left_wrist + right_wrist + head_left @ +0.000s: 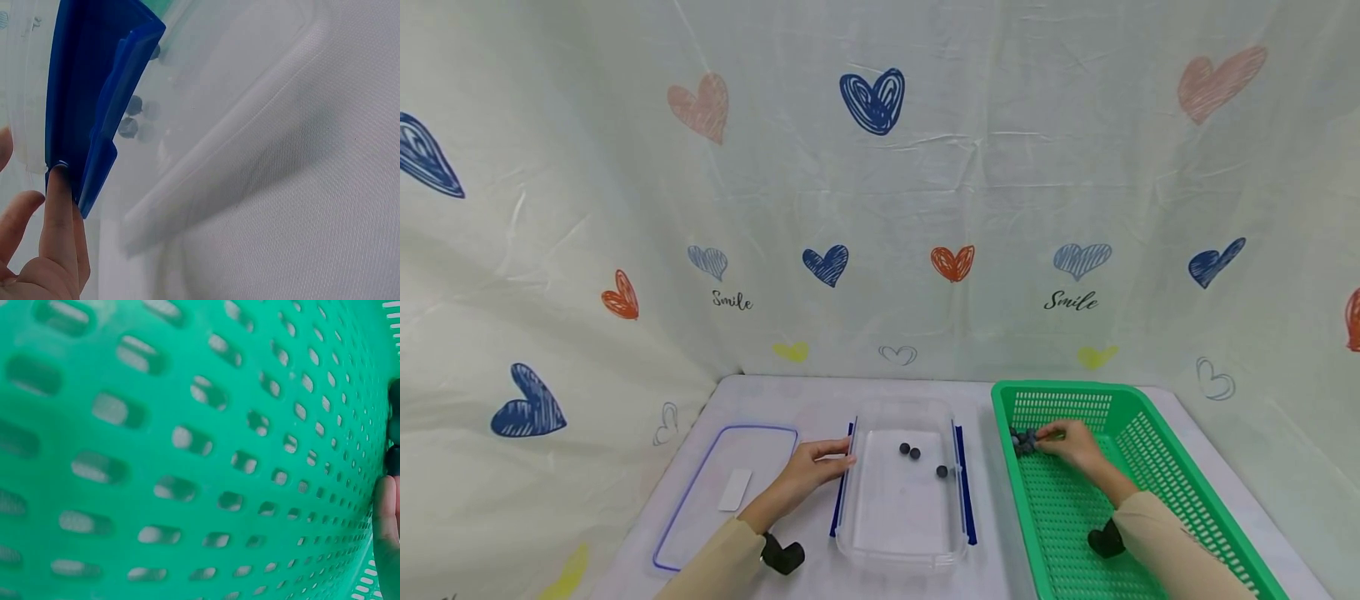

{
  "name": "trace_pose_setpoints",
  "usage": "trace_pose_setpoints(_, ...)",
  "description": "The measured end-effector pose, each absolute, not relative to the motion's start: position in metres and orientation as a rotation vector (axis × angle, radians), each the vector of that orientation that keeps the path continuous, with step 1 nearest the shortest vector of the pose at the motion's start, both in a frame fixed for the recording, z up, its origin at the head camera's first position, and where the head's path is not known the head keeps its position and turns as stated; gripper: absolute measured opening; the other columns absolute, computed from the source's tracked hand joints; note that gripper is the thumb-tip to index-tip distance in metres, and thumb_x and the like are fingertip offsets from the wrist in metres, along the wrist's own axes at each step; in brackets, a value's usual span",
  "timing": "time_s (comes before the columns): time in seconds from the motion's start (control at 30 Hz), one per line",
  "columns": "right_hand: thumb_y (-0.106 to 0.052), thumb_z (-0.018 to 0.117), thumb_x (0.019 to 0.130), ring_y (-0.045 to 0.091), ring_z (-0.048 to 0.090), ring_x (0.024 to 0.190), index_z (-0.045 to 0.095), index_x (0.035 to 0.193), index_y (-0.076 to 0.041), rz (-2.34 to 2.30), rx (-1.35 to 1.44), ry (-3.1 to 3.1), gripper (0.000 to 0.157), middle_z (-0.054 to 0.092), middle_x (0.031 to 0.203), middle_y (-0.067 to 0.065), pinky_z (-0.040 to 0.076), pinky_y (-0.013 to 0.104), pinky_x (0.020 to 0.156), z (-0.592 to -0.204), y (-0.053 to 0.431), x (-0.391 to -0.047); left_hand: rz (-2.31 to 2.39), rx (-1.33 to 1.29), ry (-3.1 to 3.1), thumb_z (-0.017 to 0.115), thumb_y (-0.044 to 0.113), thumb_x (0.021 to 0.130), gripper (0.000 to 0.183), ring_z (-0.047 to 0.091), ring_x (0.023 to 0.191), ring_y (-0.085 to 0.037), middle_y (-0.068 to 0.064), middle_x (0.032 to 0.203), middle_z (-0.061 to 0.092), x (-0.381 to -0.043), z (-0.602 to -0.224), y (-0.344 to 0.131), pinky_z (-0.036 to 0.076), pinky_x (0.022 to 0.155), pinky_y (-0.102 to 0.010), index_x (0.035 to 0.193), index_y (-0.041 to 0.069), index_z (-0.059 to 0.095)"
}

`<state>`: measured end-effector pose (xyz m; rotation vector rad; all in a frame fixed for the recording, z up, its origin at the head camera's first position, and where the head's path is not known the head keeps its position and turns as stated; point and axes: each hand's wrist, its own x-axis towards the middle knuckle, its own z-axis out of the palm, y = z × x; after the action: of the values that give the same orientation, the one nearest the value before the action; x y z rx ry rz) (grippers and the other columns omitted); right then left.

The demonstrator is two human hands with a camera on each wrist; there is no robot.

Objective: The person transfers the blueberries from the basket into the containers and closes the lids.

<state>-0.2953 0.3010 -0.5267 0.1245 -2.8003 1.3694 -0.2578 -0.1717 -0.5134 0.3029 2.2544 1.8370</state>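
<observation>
A clear plastic container with blue side latches holds three dark round blueberries. My left hand is at its left side, its straight fingers touching the blue latch, which hangs outward; the thumb stands apart. My right hand reaches into the green basket, thumb and fingertips pinching at a small heap of blueberries by the left wall. In the right wrist view, only part of the fingers shows at the edge, right beside dark blueberries.
A clear lid with a blue rim lies on the left of the white table, a white rectangle on it. The basket's raised slotted walls stand to the right of the container. Behind the table hangs a curtain printed with hearts.
</observation>
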Motion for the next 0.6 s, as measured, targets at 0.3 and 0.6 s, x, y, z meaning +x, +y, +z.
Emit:
trace_pose_setpoints(0.3, 0.001, 0.073, 0.087, 0.033, 0.065, 0.086, 0.070, 0.097, 0.010, 1.335, 0.155, -2.788, 0.014, 0.069, 0.091, 0.014, 0.058, 0.042, 0.069, -0.5285, 0.2976, -0.2946, 1.853, 0.277, 2.248, 0.075, 0.023, 0.092, 0.059, 0.064, 0.112, -0.028, -0.026, 0.140, 0.053, -0.2589, -0.5123, -0.1709, 0.054, 0.095, -0.039, 0.137, -0.008, 0.054)
trace_pose_setpoints(0.6, 0.001, 0.073, 0.087, 0.026, 0.063, 0.080, 0.070, 0.094, 0.009, 1.322, 0.139, -2.787, 0.011, 0.068, 0.086, 0.012, 0.056, 0.038, 0.065, -0.5284, 0.2975, -0.2957, 1.865, 0.287, 2.227, 0.075, 0.023, 0.092, 0.059, 0.064, 0.112, -0.026, -0.026, 0.140, 0.052, -0.2593, -0.5146, -0.1715, 0.054, 0.094, -0.036, 0.137, -0.008, 0.054)
